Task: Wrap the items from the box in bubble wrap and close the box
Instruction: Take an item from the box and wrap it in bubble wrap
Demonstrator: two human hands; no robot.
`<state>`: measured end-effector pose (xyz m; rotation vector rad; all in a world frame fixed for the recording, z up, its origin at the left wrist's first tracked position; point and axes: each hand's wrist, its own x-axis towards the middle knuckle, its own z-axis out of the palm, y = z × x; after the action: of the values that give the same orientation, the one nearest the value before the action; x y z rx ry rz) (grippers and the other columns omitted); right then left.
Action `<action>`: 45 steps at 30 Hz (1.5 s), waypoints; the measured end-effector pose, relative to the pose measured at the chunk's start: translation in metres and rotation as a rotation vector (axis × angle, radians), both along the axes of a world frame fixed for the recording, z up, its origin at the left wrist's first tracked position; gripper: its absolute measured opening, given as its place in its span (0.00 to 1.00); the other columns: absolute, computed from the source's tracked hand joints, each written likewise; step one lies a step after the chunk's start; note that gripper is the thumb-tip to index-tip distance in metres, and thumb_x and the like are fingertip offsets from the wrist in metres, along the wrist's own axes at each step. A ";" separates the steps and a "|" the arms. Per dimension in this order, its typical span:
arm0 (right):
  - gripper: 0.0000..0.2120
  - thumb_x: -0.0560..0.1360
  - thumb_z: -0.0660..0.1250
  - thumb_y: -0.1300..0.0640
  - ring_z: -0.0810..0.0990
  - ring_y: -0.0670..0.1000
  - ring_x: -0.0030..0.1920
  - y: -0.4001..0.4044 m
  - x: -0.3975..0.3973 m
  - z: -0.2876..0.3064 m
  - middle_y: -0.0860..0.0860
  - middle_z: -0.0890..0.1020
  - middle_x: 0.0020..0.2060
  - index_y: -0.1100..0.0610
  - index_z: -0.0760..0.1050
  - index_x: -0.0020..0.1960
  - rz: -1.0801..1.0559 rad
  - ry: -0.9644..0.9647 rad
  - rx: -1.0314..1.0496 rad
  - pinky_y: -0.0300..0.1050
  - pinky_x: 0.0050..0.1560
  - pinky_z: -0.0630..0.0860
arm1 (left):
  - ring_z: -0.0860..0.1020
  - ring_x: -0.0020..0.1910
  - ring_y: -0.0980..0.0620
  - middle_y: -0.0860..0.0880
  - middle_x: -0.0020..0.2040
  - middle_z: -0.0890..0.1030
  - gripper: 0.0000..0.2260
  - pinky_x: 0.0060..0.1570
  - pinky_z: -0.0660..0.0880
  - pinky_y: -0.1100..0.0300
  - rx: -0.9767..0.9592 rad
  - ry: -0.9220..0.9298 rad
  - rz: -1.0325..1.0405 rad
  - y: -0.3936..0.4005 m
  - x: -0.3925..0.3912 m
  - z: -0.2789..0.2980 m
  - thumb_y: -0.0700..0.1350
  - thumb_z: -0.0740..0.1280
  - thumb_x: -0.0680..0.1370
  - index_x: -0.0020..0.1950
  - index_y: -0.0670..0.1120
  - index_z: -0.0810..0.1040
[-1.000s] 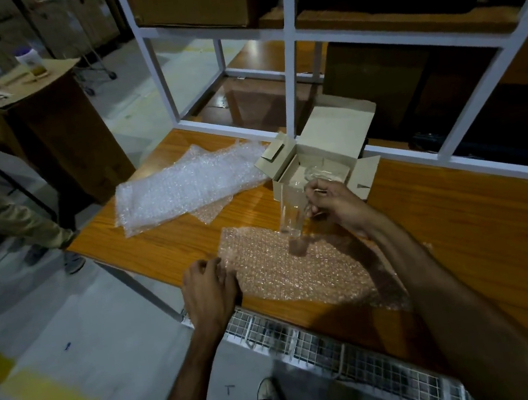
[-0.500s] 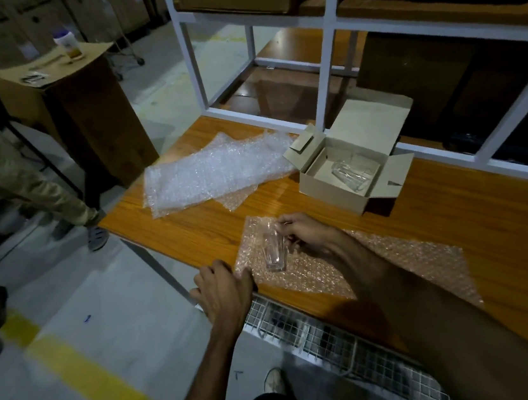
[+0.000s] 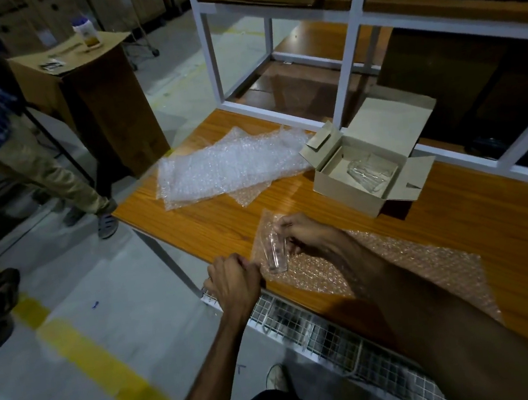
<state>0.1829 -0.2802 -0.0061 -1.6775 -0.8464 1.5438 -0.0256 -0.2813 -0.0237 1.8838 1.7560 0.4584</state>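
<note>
The left hand [image 3: 234, 281] pinches the near corner of the bubble wrap sheet [image 3: 381, 272] with curled fingers. Just beside it, the glass [image 3: 275, 254] lies on the sheet, long axis toward the person, held by the right hand [image 3: 307, 236] with curled fingers. The open box [image 3: 347, 186] stands farther right.

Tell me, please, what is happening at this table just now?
A person is packing glassware. Their right hand holds a clear glass on a sheet of bubble wrap spread at the near edge of the wooden table, while the left hand grips the sheet's left end. The cardboard box stands open behind, with more glassware inside. Spare bubble wrap sheets lie to its left. Nothing is wrapped yet.
</note>
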 end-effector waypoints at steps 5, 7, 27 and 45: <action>0.08 0.86 0.63 0.58 0.76 0.50 0.35 -0.001 0.001 -0.006 0.56 0.81 0.41 0.61 0.79 0.57 0.020 -0.064 0.034 0.48 0.37 0.71 | 0.82 0.37 0.47 0.51 0.32 0.81 0.10 0.51 0.78 0.41 -0.155 -0.342 0.078 0.004 0.005 -0.007 0.54 0.67 0.77 0.39 0.51 0.76; 0.09 0.86 0.63 0.56 0.78 0.51 0.37 -0.002 0.003 -0.006 0.58 0.81 0.41 0.60 0.79 0.57 0.040 -0.112 0.056 0.50 0.39 0.73 | 0.84 0.35 0.40 0.47 0.34 0.83 0.10 0.40 0.82 0.39 -0.217 -0.477 0.078 0.002 0.008 0.000 0.54 0.69 0.78 0.42 0.49 0.78; 0.09 0.86 0.61 0.59 0.76 0.49 0.34 -0.024 0.016 -0.012 0.53 0.78 0.36 0.64 0.76 0.59 0.031 -0.141 0.155 0.41 0.33 0.73 | 0.85 0.42 0.43 0.45 0.43 0.87 0.08 0.45 0.83 0.42 -0.231 -0.619 -0.187 -0.015 0.024 0.017 0.41 0.68 0.84 0.51 0.45 0.87; 0.09 0.83 0.68 0.59 0.84 0.51 0.46 -0.054 0.019 0.010 0.53 0.85 0.51 0.54 0.80 0.62 -0.124 -0.334 0.150 0.45 0.42 0.81 | 0.80 0.39 0.51 0.51 0.44 0.80 0.17 0.30 0.79 0.57 -0.021 -0.441 -0.082 -0.034 0.053 0.004 0.49 0.80 0.72 0.49 0.48 0.74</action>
<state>0.2018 -0.3339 0.0036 -1.8654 -0.9805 1.1053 0.0270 -0.3156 -0.0193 1.6738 1.3821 0.7548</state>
